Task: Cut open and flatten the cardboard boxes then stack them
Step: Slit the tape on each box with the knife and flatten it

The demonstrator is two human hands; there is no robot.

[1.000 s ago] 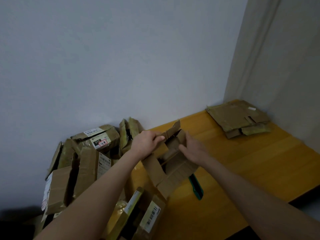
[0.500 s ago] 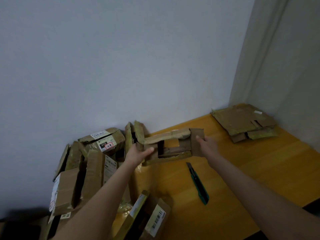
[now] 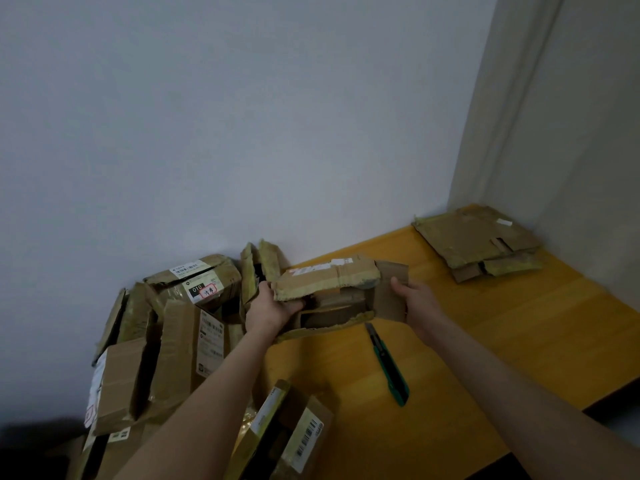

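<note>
Both hands are on the opened cardboard box [image 3: 332,292]: left hand [image 3: 270,311] curls around its left end, right hand [image 3: 415,301] grips the right flap, thumb on top. It hangs just above the yellow table [image 3: 485,341], the green box cutter [image 3: 389,367] lying near beneath, the flattened stack [image 3: 478,240] well apart in the corner.

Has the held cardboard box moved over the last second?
Yes: the cardboard box went toward the wall, uncovering the green utility knife, which stayed put.

Both bare arms reach forward. The left hand [image 3: 273,311] grips one end of the box [image 3: 325,277]; the right hand [image 3: 417,299] holds the other, thumb on top.
</note>
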